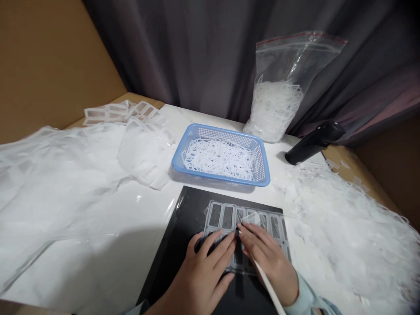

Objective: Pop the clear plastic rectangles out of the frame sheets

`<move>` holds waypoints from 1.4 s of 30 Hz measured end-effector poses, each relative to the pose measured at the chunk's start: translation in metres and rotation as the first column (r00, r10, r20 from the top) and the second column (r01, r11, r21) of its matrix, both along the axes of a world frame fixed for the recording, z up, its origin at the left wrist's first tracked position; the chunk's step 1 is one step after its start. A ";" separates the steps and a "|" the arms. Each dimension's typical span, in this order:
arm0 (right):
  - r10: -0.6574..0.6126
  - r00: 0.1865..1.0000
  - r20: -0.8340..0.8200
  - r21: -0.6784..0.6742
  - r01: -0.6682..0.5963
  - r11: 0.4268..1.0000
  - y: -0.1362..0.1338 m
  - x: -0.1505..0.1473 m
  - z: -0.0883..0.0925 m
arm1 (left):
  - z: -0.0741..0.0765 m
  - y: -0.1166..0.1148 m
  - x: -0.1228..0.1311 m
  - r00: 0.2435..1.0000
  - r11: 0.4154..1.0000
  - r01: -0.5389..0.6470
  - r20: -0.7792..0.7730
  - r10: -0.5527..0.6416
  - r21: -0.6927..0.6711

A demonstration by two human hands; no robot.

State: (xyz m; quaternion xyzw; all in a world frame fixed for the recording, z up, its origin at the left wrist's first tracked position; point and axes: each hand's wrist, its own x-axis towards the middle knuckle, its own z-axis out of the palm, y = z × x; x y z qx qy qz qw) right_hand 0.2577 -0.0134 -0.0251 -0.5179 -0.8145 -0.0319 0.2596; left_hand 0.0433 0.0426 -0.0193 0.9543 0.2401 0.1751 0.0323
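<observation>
A clear plastic sheet of rectangular frames (226, 216) lies on a black mat (179, 236) near the table's front edge. My left hand (201, 273) rests flat on the sheet's left part, fingers stretched out. My right hand (267, 258) is beside it, fingers together at a small clear frame piece (251, 217) lifted from the sheet. A thin white stick (269, 286) runs under my right hand; whether the hand grips it is unclear.
A blue basket (183, 146) of white plastic frames stands behind the mat. A clear zip bag (278, 96) of the same pieces leans on the curtain. A black handheld tool (313, 142) lies at right. White scrap heaps (344, 236) spread right; white film (65, 162) covers the left.
</observation>
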 end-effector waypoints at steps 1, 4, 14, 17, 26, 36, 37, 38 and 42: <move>-0.017 1.000 -0.022 0.004 0.017 1.000 0.001 0.004 0.000 | 0.000 0.000 0.000 1.000 1.000 -0.004 -0.001 0.004 -0.002; -0.143 0.983 -0.115 0.014 0.146 0.989 0.004 0.024 0.004 | -0.001 -0.001 -0.001 1.000 1.000 -0.009 -0.016 0.009 -0.015; -0.541 0.781 -0.313 -0.077 0.547 0.834 -0.008 0.071 0.011 | -0.009 -0.001 -0.002 1.000 0.999 -0.008 -0.003 0.008 -0.033; -0.382 0.867 -0.318 -0.209 0.329 0.921 -0.011 0.064 0.012 | -0.009 -0.001 -0.001 1.000 0.999 -0.004 0.015 0.005 -0.045; -0.161 0.903 -0.399 -0.323 0.025 0.946 -0.010 0.042 0.015 | -0.003 -0.002 -0.002 1.000 0.999 -0.005 0.004 0.005 -0.046; -0.127 0.919 -0.373 -0.284 0.017 0.959 -0.008 0.040 0.018 | -0.011 -0.004 -0.003 1.000 0.997 -0.013 -0.001 0.013 -0.070; -0.120 0.922 -0.367 -0.277 0.015 0.961 -0.008 0.040 0.018 | -0.011 -0.004 -0.003 1.000 0.998 -0.014 -0.004 0.014 -0.069; -0.111 0.927 -0.359 -0.269 0.011 0.963 -0.007 0.040 0.018 | -0.011 -0.003 -0.002 1.000 0.998 -0.014 -0.005 0.014 -0.068; -0.036 0.954 -0.297 -0.212 -0.029 0.977 -0.006 0.039 0.017 | -0.010 -0.003 -0.002 1.000 0.998 -0.005 0.006 0.005 -0.069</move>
